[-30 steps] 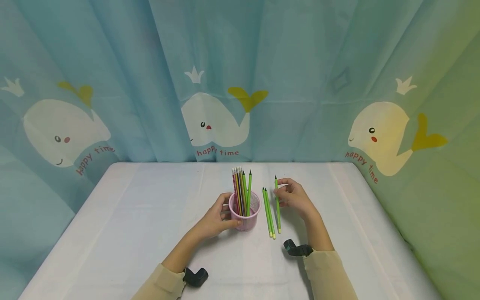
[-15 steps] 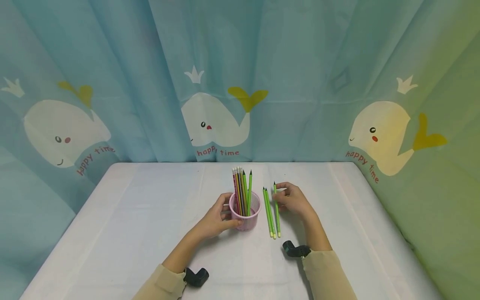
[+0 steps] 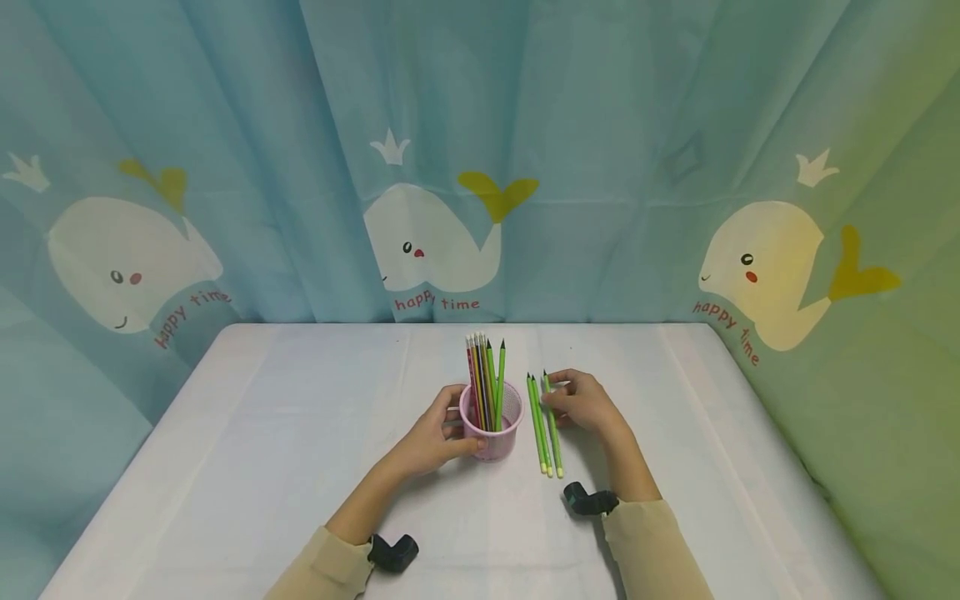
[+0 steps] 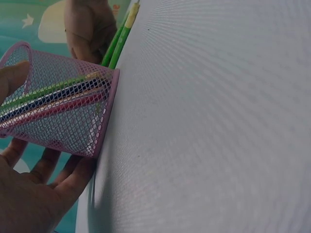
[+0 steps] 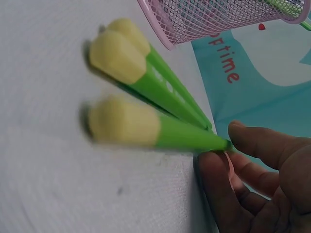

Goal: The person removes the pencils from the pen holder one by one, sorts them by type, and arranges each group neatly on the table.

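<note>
1. Your right hand (image 3: 581,403) pinches a green pencil (image 3: 552,425) near its sharpened end, thumb and fingertips (image 5: 243,141) closed on the shaft (the wrist view shows it blurred), with its eraser end low at the white table (image 3: 262,433).
2. That pencil lies just beside two more green pencils (image 3: 537,423), which rest side by side on the table with tips pointing away from you and pale eraser ends toward you.
3. Your left hand (image 3: 431,437) wraps around the pink mesh cup (image 3: 491,429), thumb on one side and fingers on the other, clamped on its wall.
4. The cup stands upright near the middle of the table, just left of the loose pencils, and holds a bundle of pencils (image 3: 483,379), green ones among darker colours.
5. Behind the table hangs a blue curtain (image 3: 600,125) printed with white whales.
</note>
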`<state>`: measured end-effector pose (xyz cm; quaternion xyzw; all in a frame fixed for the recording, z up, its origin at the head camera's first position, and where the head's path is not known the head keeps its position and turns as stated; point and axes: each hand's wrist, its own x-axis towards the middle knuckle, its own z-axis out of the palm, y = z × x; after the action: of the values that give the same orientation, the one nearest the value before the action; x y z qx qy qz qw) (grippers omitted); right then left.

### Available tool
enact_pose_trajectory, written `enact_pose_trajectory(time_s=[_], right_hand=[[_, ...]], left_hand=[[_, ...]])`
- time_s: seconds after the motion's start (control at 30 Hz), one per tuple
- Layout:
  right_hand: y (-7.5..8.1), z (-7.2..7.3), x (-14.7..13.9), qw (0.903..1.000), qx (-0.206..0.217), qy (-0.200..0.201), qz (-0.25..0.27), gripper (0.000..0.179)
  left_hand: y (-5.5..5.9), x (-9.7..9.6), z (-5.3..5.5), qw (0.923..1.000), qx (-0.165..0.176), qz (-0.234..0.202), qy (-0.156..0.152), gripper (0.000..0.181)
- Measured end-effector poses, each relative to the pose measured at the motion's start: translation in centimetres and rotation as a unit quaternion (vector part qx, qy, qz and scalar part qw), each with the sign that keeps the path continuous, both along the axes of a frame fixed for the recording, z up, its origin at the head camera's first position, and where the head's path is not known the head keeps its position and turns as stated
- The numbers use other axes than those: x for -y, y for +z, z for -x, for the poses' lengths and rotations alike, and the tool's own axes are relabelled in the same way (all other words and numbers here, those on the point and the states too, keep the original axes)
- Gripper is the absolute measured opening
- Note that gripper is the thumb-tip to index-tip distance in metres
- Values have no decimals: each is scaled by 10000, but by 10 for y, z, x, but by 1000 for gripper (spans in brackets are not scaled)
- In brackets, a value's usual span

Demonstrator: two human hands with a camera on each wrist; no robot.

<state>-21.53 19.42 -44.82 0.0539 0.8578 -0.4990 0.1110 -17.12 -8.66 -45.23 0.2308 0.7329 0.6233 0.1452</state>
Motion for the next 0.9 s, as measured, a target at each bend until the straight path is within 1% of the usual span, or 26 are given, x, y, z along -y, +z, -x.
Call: enact_pose_trajectory(time_s=[0.13, 0.33, 0.43, 0.57, 0.63, 0.67, 0.73, 0.87, 0.9], right_hand=[[0, 1, 0, 9999, 10, -12, 135, 43], [0, 0, -2, 9998, -10, 41, 187, 44], [3, 0, -2, 9998, -121, 126, 139, 43], [10, -1, -1, 9992, -325, 225, 103, 44], [14, -2, 0, 9987, -382, 268, 184, 44], [20, -4, 2, 9984, -393, 304, 257, 44], [24, -6, 3, 9972, -437, 391, 462, 45], [32, -7, 6, 9920, -669, 641, 861, 47], [30, -5, 6, 9905, -741, 681, 936, 46]], left_hand=[[0, 0, 0, 10000, -3, -8, 10, 77], [0, 0, 0, 10000, 6, 49, 37, 78], [1, 0, 0, 10000, 21, 50, 67, 79], [1, 0, 0, 10000, 15, 14, 81, 79], [1, 0, 0, 10000, 3, -8, 66, 78], [1, -1, 0, 10000, 4, -18, 62, 78], [0, -1, 0, 10000, -6, -18, 47, 77], [1, -1, -1, 10000, 18, 6, 66, 77], [1, -1, -1, 10000, 26, 11, 64, 77]])
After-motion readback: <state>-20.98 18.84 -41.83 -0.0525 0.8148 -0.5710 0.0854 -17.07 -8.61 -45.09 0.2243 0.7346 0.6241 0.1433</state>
